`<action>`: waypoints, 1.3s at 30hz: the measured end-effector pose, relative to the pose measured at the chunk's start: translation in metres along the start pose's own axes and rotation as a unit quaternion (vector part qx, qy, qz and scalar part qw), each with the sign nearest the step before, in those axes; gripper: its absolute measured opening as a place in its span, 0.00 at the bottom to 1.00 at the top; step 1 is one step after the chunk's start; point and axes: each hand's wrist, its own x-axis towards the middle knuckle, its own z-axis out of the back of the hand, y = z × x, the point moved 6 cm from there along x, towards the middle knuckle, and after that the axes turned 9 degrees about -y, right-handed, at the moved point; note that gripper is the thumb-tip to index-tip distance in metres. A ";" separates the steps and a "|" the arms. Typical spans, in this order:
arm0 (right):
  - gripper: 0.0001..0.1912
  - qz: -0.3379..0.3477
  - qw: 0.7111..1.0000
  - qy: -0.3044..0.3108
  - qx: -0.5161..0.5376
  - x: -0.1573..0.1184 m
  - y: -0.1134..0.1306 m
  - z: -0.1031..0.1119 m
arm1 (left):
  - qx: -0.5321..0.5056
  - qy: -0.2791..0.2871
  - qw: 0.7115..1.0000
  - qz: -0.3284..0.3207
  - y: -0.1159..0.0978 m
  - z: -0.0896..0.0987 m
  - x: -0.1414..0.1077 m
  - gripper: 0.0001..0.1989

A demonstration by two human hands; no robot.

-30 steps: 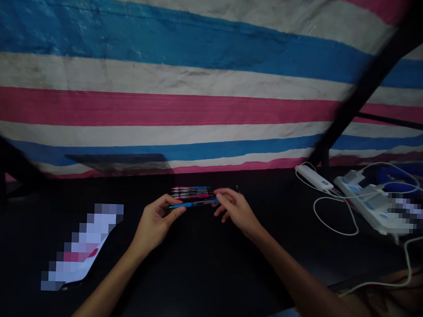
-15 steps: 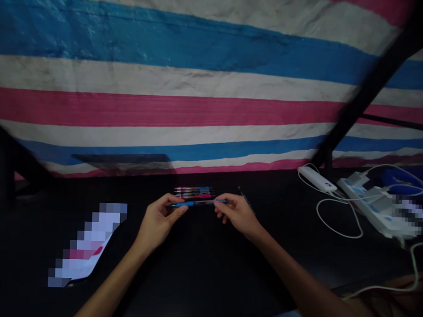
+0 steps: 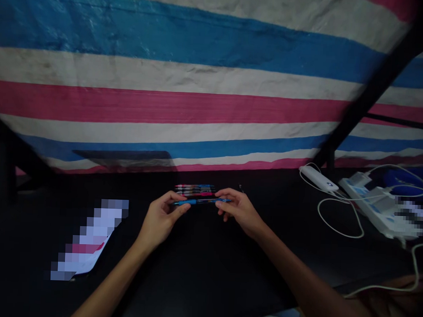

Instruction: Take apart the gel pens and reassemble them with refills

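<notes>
A blue pen (image 3: pixel 203 201) with a clear barrel lies level between my two hands, just above the black table. My left hand (image 3: pixel 163 216) pinches its blue grip end between thumb and fingers. At the other end, the thumb and forefinger of my right hand (image 3: pixel 238 210) close on the pen, partly covering it. Directly behind it, several pens (image 3: pixel 194 190) with red, blue and dark parts lie side by side on the table. One more dark pen (image 3: pixel 241 187) is mostly hidden behind my right hand.
A phone (image 3: pixel 90 246), its screen blurred out, lies on the black table (image 3: pixel 200 278) at the left. To the right are a white power bank (image 3: pixel 318 178), a power strip (image 3: pixel 376 206) and looping white cables (image 3: pixel 318 213). A striped tarp (image 3: pixel 199 107) hangs behind.
Both hands keep their hold on the blue pen, and the right hand has shifted very slightly. The whole view has moved a little.
</notes>
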 end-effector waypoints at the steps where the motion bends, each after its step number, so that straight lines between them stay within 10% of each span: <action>1: 0.14 -0.010 1.000 0.001 0.000 0.000 0.000 -0.001 | 0.002 -0.001 1.000 -0.003 0.000 0.000 0.000 0.11; 39: 0.13 0.001 0.992 -0.032 0.118 0.004 -0.002 0.003 | -0.067 0.008 0.997 0.042 0.004 -0.001 0.001 0.10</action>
